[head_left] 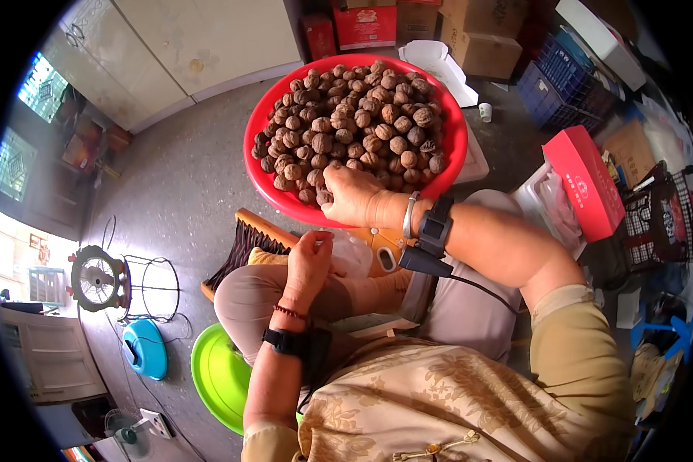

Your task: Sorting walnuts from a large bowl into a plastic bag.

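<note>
A red basin (pixel 264 185) is heaped with brown walnuts (pixel 366 119). My right hand (pixel 350 196) reaches to its front part, fingers curled down among the walnuts; what they grip is hidden. Below the basin, my left hand (pixel 306 266) is closed, its fingertips pinched on a translucent plastic bag (pixel 349 256). Under the bag and basin a wooden surface (pixel 385 240) shows between my bent legs.
A wooden-framed seat (pixel 260 223) is ahead-left. A green basin (pixel 215 369), blue basin (pixel 142 346) and round metal stand (pixel 150 289) sit left. Cardboard boxes (pixel 477 50), blue crates (pixel 550 88) and a red box (pixel 585 181) stand behind and to the right.
</note>
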A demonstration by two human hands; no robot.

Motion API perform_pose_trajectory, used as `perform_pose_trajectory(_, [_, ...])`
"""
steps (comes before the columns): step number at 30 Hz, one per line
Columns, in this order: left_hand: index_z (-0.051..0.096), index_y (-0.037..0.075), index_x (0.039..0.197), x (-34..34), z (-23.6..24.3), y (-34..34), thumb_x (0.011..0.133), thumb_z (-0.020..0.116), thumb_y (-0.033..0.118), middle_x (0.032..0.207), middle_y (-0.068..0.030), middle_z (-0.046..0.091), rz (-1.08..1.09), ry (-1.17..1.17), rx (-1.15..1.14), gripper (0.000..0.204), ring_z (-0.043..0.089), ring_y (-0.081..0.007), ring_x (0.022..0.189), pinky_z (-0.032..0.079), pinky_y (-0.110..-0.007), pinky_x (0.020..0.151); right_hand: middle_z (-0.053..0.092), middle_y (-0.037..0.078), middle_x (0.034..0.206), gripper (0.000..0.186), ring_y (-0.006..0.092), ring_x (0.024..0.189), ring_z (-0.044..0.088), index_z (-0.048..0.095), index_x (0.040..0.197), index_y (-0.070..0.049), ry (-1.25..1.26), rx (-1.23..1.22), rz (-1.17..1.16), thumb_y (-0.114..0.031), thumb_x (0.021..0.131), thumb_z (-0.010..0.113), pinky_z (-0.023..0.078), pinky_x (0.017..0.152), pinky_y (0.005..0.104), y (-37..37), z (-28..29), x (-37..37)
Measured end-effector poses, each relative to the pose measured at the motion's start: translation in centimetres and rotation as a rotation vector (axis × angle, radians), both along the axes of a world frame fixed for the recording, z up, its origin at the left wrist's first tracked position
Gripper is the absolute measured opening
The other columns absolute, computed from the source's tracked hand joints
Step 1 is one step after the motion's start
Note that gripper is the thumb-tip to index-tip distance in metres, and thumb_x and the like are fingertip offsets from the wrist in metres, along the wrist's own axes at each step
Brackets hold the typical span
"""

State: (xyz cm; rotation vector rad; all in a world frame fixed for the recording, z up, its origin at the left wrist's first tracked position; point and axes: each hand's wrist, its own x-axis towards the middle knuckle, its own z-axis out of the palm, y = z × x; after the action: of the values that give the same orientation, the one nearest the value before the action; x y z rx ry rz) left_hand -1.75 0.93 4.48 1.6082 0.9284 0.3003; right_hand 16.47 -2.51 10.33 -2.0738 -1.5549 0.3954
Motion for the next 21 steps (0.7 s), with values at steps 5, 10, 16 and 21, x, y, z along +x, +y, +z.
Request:
perform_pose_trajectory(5, [0.064, 0.004, 0.111, 0.0, -0.4, 0.1, 0.098, 0.056, 0.019, 0.061, -0.0039, 0.059, 0.005, -0.002, 0.020, 0.021, 0.052, -0.0120, 0.043, 0.040, -0.028, 0.038, 0.067, 0.021, 0.092, 0.035, 0.0378, 0.089, 0.066, 0.058, 0.102, 0.001, 0.064, 0.046, -0.029, -0.018, 0.076, 0.073, 0.053, 0.078, 0.0452, -0.3, 0.5, -0.4])
perform_pose_trajectory(10, [0.064, 0.004, 0.111, -0.2, -0.9, 0.2, 0.098, 0.057, 0.019, 0.064, -0.0039, 0.061, 0.023, -0.009, 0.026, 0.021, 0.054, -0.0116, 0.045, 0.042, -0.028, 0.039, 0.067, 0.013, 0.098, 0.026, 0.0224, 0.086, 0.066, 0.064, 0.102, -0.001, 0.477, 0.036, 0.373, -0.015, 0.082, 0.073, 0.053, 0.075, 0.0350, -3.0, 3.0, -0.3])
perform_pose_trajectory(16, [0.064, 0.003, 0.109, -0.1, -0.6, 0.1, 0.097, 0.057, 0.018, 0.070, -0.0044, 0.064, 0.042, -0.064, -0.007, 0.020, 0.055, -0.0101, 0.050, 0.042, -0.026, 0.043, 0.066, 0.015, 0.091, 0.035, 0.0260, 0.073, 0.070, 0.050, 0.115, -0.004, 0.457, -0.237, 0.482, -0.019, 0.089, 0.069, 0.055, 0.063, 0.0389, -6.5, 1.1, -1.0])
perform_pose_trajectory(21, [0.063, 0.003, 0.108, 0.1, 0.7, -0.4, 0.100, 0.054, 0.018, 0.061, -0.0013, 0.058, -0.038, -0.008, -0.006, 0.019, 0.053, -0.0088, 0.045, 0.039, -0.024, 0.039, 0.065, 0.023, 0.096, 0.035, 0.0391, 0.083, 0.069, 0.052, 0.113, -0.003, -0.138, -0.144, 0.556, -0.018, 0.085, 0.068, 0.055, 0.069, 0.0468, -8.0, -0.7, 0.1])
